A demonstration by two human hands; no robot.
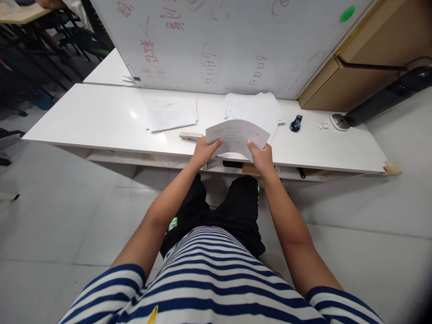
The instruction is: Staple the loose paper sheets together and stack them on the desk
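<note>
Printed sheets of paper [232,135] are held up over the front edge of the white counter, bowed between my two hands; how many sheets there are I cannot tell. My left hand [204,150] is closed on their left side, thumb on top. On the right side my right hand [262,157] grips them the same way. Just beyond my left hand lies a pale stapler [191,136]. A stack of printed papers [172,113] rests to its left, and a larger, uneven pile of paper [254,108] sits behind the held sheets.
A whiteboard [216,45] with red writing stands along the back of the white counter [101,119]. At the right are a dark crumpled item [296,123], a small white object [323,126], a black-and-white device [340,122] and cardboard boxes [351,85]. Shelves run underneath.
</note>
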